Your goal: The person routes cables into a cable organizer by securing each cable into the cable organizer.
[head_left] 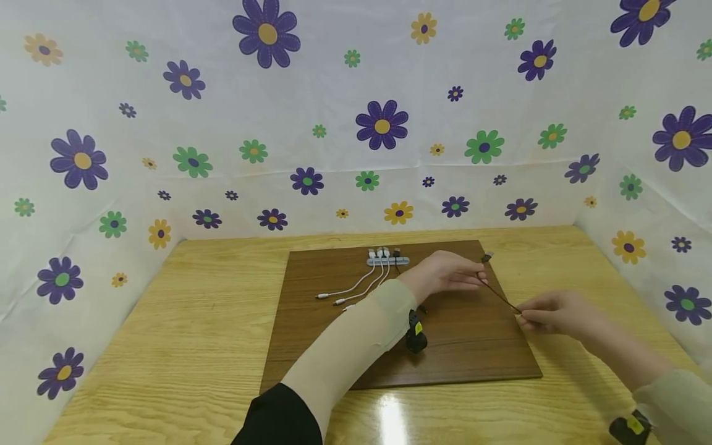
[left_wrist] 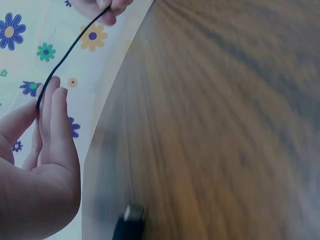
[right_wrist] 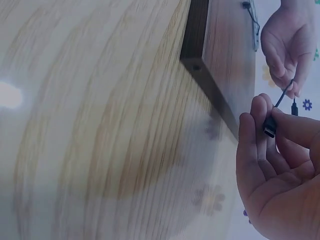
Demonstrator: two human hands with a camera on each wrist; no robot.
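In the head view a thin black USB cable (head_left: 500,296) spans from my left hand (head_left: 452,272) to my right hand (head_left: 556,314), over the right side of a brown board (head_left: 445,358). My left thumb and fingers pinch it close to its large USB plug (head_left: 487,256), which sticks up beyond the fingertips. At the other end my right fingertips grip it by a small black plug (right_wrist: 270,127), seen in the right wrist view. A pale cable holder strip (head_left: 405,261) on the board's far part carries several white cables (head_left: 356,287) and one black cable.
Another black plug (left_wrist: 129,222) lies on the board, low in the left wrist view. The board rests on a light wooden table (head_left: 183,346). Flower-printed white cloth (head_left: 334,93) stands around the back and sides.
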